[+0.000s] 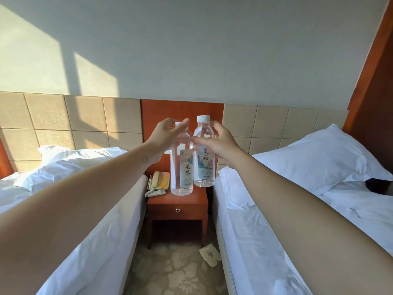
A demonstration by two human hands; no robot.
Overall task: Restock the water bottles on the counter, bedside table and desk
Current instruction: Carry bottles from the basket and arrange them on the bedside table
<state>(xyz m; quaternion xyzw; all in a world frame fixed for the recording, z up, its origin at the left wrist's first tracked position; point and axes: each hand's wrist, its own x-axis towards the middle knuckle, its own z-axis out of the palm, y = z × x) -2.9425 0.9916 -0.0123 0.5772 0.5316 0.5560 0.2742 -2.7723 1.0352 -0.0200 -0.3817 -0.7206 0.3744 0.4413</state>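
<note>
We stand between two beds, the bedside worktop ahead carrying a phone. This looks like the bedside step: our left hand grips one bottle, our right hand another, both above that worktop. Next, lower them beside the phone.

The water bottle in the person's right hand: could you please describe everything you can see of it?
The right bottle is clear plastic with a ribbed white screw cap, and looks full. A pale label with dark calligraphy and teal-orange artwork wraps its middle. It is upright, gripped at the shoulder by the right hand, close beside the left hand's bottle; contact between them is unclear. It appears above the bedside table, though whether it is resting there is unclear.
</note>
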